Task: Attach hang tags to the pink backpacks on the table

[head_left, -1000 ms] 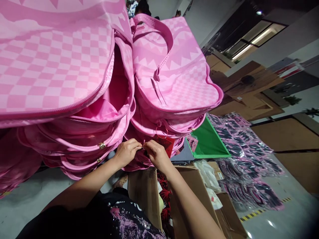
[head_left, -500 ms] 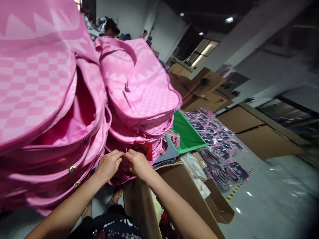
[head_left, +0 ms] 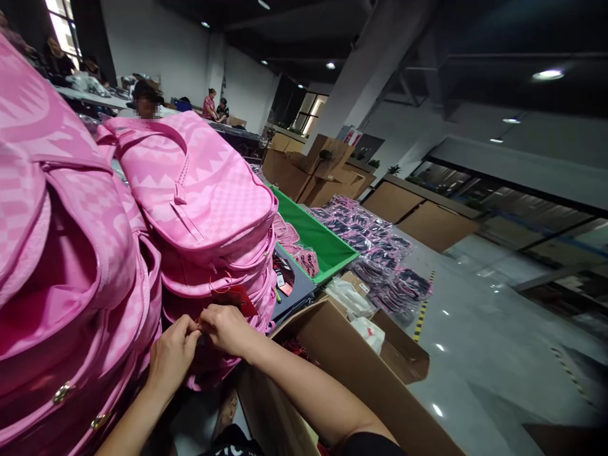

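Note:
My left hand and my right hand meet fingertip to fingertip low on a stack of pink checkered bags. Both hands are pinched closed on something small at a bag's edge, too small to name. A red hang tag dangles just above my right hand. A second, nearer pile of pink bags fills the left of the view, with gold studs on its lower flaps.
An open cardboard box stands right of my arms. Beyond lie a green bin, many plastic-wrapped pink and black packs and stacked cartons. Other people sit at tables far back. Shiny grey floor spreads to the right.
The view has swung up and to the right, so the bags now sit lower left. My hands stay pinched together at the same spot by the red tag.

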A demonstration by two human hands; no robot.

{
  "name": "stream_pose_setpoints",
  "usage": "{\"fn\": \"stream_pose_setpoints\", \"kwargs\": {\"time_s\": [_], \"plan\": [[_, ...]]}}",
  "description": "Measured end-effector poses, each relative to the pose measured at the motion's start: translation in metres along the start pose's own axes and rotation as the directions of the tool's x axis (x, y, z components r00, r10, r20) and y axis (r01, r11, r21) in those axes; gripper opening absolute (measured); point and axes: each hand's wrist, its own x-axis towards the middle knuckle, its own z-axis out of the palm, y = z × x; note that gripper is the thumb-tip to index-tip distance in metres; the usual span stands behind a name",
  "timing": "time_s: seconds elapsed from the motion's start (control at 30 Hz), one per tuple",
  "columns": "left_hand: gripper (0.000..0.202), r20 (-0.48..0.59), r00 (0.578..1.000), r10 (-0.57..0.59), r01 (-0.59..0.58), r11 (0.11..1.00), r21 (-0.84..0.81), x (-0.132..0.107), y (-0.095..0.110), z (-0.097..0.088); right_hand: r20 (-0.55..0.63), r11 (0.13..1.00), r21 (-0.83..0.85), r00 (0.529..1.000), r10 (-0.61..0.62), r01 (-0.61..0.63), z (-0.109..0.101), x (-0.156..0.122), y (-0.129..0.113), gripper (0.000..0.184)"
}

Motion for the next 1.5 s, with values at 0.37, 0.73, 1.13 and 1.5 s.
{"fn": "stream_pose_setpoints", "kwargs": {"time_s": [0.37, 0.73, 1.13, 1.5], "plan": [[0.018, 0.036, 0.998, 0.056, -0.051, 0.990, -0.129, -0.001, -0.007, 0.004, -0.131, 0.971, 0.237, 0.991, 0.020, 0.012, 0.005, -0.003, 0.001, 0.008], [0.023, 0.051, 0.997, 0.060, -0.053, 0.991, -0.126, -0.001, 0.005, -0.001, -0.178, 0.958, 0.277, 0.984, -0.031, 0.081, 0.010, -0.006, 0.009, 0.011], [0.018, -0.036, 0.998, -0.059, 0.058, 0.998, -0.027, -0.008, 0.008, -0.005, -0.149, 0.958, 0.212, 0.975, -0.162, 0.192, 0.004, -0.010, 0.018, 0.005], [0.024, -0.075, 0.996, 0.037, -0.032, 0.997, 0.074, -0.019, 0.010, -0.007, -0.186, 0.937, 0.188, 0.947, -0.261, 0.295, 0.007, -0.014, 0.025, 0.012]]}}
